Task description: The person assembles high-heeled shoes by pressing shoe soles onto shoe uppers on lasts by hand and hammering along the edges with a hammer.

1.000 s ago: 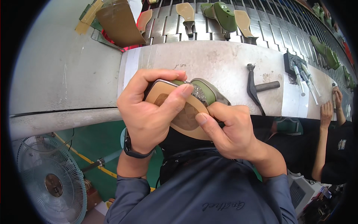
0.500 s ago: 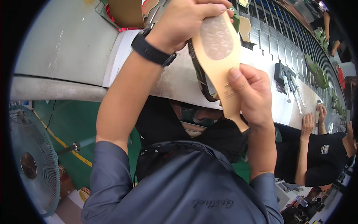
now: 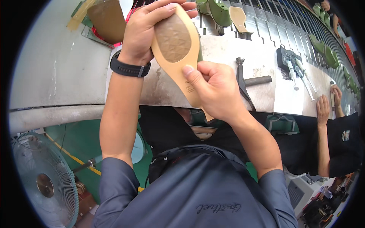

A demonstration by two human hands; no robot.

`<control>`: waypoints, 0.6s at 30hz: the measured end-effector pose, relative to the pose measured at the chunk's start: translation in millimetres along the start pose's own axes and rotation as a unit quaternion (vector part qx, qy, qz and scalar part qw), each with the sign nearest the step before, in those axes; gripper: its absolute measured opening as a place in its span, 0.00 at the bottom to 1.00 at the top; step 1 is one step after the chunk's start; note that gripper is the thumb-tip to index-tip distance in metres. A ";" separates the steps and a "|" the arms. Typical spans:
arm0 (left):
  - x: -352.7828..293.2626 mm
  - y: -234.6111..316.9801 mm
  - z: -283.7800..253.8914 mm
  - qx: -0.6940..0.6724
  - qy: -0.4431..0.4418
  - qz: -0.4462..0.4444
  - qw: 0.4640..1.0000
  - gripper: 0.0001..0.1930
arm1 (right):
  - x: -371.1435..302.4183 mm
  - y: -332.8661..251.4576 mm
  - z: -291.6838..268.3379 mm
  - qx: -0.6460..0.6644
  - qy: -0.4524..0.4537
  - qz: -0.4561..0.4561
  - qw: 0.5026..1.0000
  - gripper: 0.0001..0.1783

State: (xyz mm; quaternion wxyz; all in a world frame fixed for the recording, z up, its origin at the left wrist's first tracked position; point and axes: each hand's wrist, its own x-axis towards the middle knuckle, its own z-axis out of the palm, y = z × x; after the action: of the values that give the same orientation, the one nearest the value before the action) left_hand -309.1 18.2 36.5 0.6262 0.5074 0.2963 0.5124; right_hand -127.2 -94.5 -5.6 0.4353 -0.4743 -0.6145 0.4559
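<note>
A beige shoe sole with a textured, see-through forefoot patch is held up over the workbench, its underside facing me. Its toe points away to the upper left and its narrow heel end comes down toward me. My left hand, with a black watch on the wrist, is closed round the toe and outer edge. My right hand grips the middle and heel part, thumb pressed on the underside. A strip of green and something dark and beaded show behind the sole's right edge; the rest there is hidden. A hammer lies right of my right hand.
Along the far side runs a slatted metal conveyor with green shoe lasts and another beige sole. Syringes rest by a black block on white paper. A co-worker's hands are at the right. A fan stands lower left.
Both hands have carried the shoe sole to the left, and its patch now looks browner. The hammer, hidden before, has come into sight. My grip stays on both ends.
</note>
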 end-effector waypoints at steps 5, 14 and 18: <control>2.6 -6.7 -9.4 0.010 -0.071 0.026 0.997 0.21 | -1.2 -5.9 -18.4 -0.041 -0.036 0.023 0.998 0.22; -9.8 -33.7 49.0 -0.048 -0.134 0.042 0.989 0.33 | 37.0 -48.4 -105.1 -0.063 -0.124 -0.056 0.989 0.31; -50.0 -111.6 -27.6 -0.162 -0.043 -0.123 0.978 0.43 | -0.9 8.5 -147.2 0.157 0.089 0.061 0.982 0.25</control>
State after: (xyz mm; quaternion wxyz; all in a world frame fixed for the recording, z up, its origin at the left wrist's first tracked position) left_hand -310.6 -15.3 -84.3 0.7705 0.3806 0.2428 0.4501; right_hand 16.9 -72.5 16.3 0.5285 -0.4751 -0.4639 0.5289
